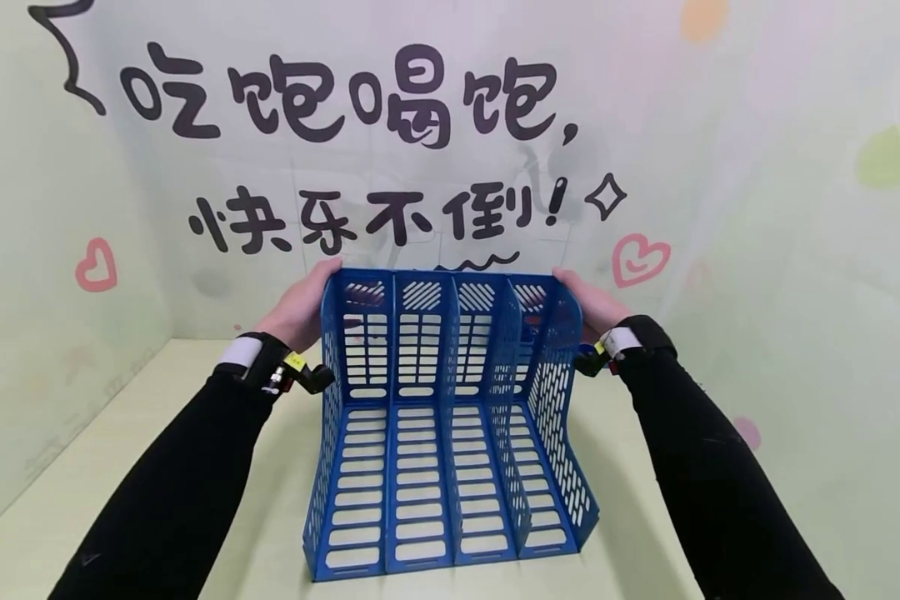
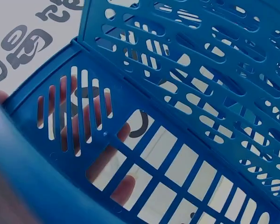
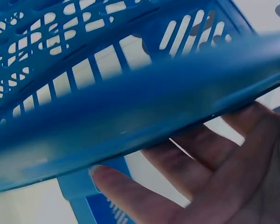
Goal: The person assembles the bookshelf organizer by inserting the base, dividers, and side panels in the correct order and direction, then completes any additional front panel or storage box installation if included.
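Observation:
A blue plastic file rack (image 1: 562, 327) with slotted walls and several upright compartments faces me, its back panel raised and its slatted base toward me. My left hand (image 1: 300, 308) grips its upper left corner, thumb at the top edge. Through the back panel's slots in the left wrist view, the left fingers (image 2: 123, 190) show behind it. My right hand (image 1: 596, 304) holds the upper right corner, thumb on top. In the right wrist view, the right fingers (image 3: 196, 175) spread behind the rack's side edge. Whether the base touches the table cannot be made out.
The pale table (image 1: 270, 500) lies under the rack, with shadows at either side. Behind it stands a light wall (image 1: 435, 171) printed with large dark characters, hearts and coloured spots. A side wall (image 1: 52, 250) closes off the left.

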Tool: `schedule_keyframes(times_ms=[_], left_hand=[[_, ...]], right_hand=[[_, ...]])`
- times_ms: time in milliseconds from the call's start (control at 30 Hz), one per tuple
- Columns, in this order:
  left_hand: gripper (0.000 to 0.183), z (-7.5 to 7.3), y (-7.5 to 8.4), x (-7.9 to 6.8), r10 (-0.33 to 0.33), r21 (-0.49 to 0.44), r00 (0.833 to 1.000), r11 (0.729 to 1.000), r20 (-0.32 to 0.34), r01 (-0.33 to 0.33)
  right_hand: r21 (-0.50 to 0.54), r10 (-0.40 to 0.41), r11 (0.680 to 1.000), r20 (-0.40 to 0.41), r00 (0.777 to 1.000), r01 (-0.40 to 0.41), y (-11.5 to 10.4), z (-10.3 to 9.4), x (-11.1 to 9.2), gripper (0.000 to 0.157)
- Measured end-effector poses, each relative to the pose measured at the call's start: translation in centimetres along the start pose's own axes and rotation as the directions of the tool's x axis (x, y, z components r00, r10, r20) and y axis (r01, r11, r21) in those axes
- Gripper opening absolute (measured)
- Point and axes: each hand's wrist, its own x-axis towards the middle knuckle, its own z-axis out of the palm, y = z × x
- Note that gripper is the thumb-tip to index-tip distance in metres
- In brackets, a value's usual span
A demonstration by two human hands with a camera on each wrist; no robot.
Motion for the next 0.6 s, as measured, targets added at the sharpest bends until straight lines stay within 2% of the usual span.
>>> schedule_keyframes(times_ms=[100,233,400,600], left_hand=[[0.064,0.0,0.2,-0.2,-0.005,0.007,1.0,1.0,0.007,0.005],[0.064,0.0,1.1,-0.2,0.004,0.022,1.0,1.0,0.028,-0.005],[0.066,0.1,1.3,-0.1,0.024,0.02,0.998,0.999,0.055,-0.025],[0.083,-0.5,-0.5,-0.2,0.034,0.033,0.99,0.999,0.139,-0.039]], right_hand=[[0.025,-0.001,1.0,0.073,0.997,-0.001,-0.3,0.1,0.1,0.095],[0.024,0.013,1.0,0.113,0.993,-0.016,-0.9,-0.3,-0.1,0.105],[0.03,-0.004,1.0,0.101,0.995,0.001,-1.0,-0.4,-0.1,0.106],[0.134,-0.007,0.991,0.061,0.998,-0.002,0.4,1.1,0.1,0.104]])
